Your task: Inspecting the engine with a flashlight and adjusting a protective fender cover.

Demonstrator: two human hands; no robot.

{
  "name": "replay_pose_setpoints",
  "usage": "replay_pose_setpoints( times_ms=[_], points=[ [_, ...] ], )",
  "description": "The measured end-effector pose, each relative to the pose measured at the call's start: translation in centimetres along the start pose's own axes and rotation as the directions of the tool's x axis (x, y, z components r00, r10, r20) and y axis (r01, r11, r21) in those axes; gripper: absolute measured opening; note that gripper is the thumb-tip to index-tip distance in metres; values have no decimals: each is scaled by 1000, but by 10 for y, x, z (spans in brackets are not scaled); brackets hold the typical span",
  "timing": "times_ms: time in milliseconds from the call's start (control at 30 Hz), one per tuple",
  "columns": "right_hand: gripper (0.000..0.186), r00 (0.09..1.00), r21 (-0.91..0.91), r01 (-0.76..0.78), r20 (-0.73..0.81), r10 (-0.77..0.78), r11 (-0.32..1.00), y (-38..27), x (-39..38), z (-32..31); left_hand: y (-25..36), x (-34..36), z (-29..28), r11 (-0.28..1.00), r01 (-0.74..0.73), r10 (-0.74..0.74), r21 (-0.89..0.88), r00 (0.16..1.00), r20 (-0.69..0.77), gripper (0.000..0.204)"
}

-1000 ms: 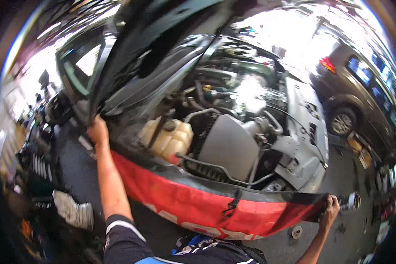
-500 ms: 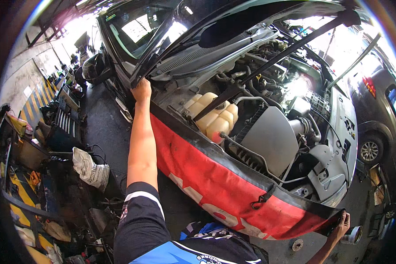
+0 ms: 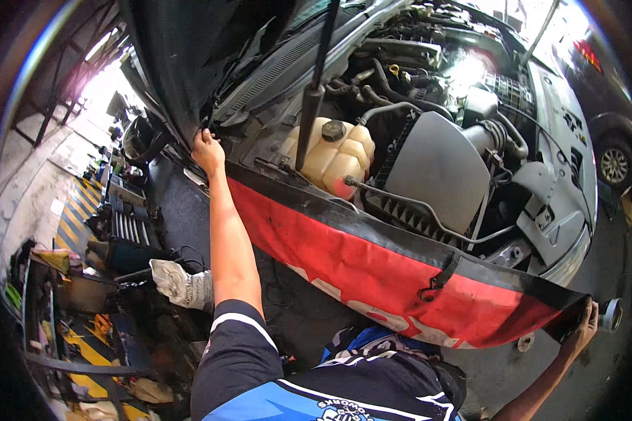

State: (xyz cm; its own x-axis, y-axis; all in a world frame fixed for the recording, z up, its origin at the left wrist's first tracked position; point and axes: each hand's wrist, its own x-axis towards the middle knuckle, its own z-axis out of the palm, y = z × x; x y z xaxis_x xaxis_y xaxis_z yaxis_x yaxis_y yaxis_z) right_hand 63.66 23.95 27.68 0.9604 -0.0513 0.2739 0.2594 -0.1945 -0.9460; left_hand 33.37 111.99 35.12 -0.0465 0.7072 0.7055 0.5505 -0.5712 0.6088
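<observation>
A red fender cover [image 3: 372,274] with a black top border drapes over the car's fender and hangs down its side. At its far left end, beside the base of the raised hood [image 3: 182,63], my left hand [image 3: 208,151] is closed on the cover's black corner; the fingertips are partly hidden. My right hand [image 3: 581,326] pinches the opposite corner near the headlight, at the right. A black strap with a hook [image 3: 439,278] dangles on the cover's outer face. Behind the border are a cream plastic reservoir [image 3: 340,158] with a black cap and a grey air filter housing [image 3: 435,172].
A black hood strut [image 3: 312,105] rises beside the reservoir. On the floor at left lie a white sack [image 3: 179,281] and cluttered parts. A metal cylinder [image 3: 612,316] stands beyond my right hand, and another dark vehicle [image 3: 618,119] is parked at the right.
The view has shifted and tilted, bringing the engine bay closer. Both hands keep hold of the cover's ends, and its top border lies straighter along the fender.
</observation>
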Motion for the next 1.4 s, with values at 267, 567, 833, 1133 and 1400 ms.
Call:
replay_pose_setpoints(
  times_ms=[267, 567, 833, 1133, 1400],
  points=[
    [19, 996, 31, -73, -58, 75, 997, 6, -3, 11, 12, 2, 8, 962, 226, -241, -153, 966, -90, 33],
    [21, 998, 26, -42, 41, 41, 999, 7, 9, 24, -28, 33, 10, 574, 553, -572, -603, 798, 187, 25],
    [24, 994, -6, 0, 112, 1, 1000, -17, 16, 50, -18, 18, 15, 611, 384, -514, -692, 857, 22, 23],
    [23, 983, 101, 80, 159, -96, 992, -55, 16, 66, 6, 21, 10, 497, 567, -697, -657, 712, 86, 20],
    [23, 977, 4, 159, 146, -158, 987, -98, 11, 96, 9, 31, 32, 565, 445, -696, -695, 709, -112, 47]
  ],
)
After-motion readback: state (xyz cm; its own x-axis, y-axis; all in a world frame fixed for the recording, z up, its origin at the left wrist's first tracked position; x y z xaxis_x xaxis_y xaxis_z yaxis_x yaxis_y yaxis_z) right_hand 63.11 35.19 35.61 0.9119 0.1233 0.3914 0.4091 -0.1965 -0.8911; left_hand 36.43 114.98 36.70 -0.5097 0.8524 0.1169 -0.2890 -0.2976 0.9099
